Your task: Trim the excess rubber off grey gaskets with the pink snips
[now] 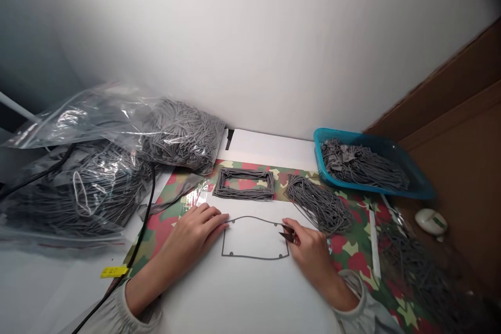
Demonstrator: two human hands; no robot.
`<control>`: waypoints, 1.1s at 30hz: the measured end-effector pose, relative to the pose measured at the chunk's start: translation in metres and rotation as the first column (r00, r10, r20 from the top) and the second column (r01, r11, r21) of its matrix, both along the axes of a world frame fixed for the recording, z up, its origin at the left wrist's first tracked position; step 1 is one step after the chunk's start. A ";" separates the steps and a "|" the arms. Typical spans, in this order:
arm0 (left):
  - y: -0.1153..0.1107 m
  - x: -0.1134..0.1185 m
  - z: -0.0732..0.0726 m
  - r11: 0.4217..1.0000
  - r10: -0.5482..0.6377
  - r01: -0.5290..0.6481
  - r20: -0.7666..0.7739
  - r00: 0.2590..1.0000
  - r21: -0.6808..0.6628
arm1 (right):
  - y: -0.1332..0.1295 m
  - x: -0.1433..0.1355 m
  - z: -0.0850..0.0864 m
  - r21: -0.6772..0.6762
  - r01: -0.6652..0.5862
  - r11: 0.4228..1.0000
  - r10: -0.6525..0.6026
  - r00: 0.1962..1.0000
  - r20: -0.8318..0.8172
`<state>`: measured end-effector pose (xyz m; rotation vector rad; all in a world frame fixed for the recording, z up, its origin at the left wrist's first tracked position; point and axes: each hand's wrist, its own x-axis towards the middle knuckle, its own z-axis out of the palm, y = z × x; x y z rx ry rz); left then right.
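A thin dark-grey rubber gasket (254, 258) lies on the white work surface (250, 292) as a roughly rectangular outline with small loops near its corners. My left hand (199, 227) pinches its upper left corner between thumb and forefinger, the other fingers resting on the surface. At its right side, my right hand (312, 248) grips small dark thread snips (287, 235), blades pointing left across the gasket's edge. The right thumb and forefinger are by the upper right corner; whether they also hold the gasket I cannot tell.
Beyond lie a neat rectangular stack of gaskets (245, 194) and a loose grey bundle (319, 203). Bags of grey gaskets (183, 133) fill the left. A blue basket (323, 167) stands back right, near a white mouse-shaped object (430, 222). A black cable (141, 235) runs left of my arm.
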<state>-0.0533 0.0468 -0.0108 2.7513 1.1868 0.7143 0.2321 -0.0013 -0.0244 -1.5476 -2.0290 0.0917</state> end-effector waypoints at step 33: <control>-0.005 0.009 0.010 0.998 0.042 -0.044 0.043 0.998 0.052 | -0.001 -0.001 0.007 0.040 -0.052 0.998 0.055 0.997 -0.052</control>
